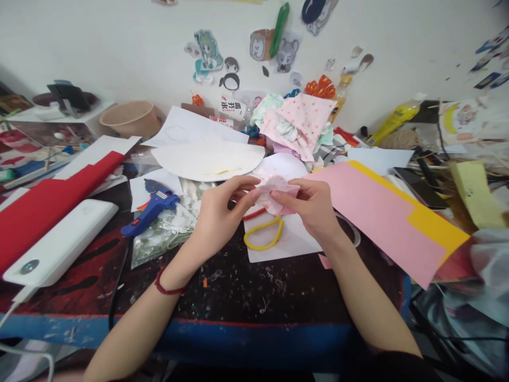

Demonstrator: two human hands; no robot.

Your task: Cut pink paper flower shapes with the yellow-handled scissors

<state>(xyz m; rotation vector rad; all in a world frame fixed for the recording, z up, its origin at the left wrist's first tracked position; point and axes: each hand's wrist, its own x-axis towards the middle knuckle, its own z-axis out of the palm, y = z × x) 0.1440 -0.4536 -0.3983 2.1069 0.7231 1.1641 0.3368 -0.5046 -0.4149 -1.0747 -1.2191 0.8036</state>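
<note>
A small piece of pale pink patterned cloth [274, 187] is held up between both hands over the middle of the table. My left hand [222, 212] pinches its left edge between thumb and fingers, with a dark red cord bracelet on the wrist. On the right side, my right hand [312, 204] grips the cloth with the thumb on top. Just below lies a yellow bent loop [264, 233] on a white paper sheet [266, 254], and a red strip [253, 214] shows beside it.
A blue glue gun [153, 209] rests on a plastic bag [149, 246] at the left, near a white power bank [63, 241] and red sheets [51, 204]. Pink paper [377, 212] over yellow paper [433, 225] lies right. Crumpled dotted cloth [296, 119] sits behind.
</note>
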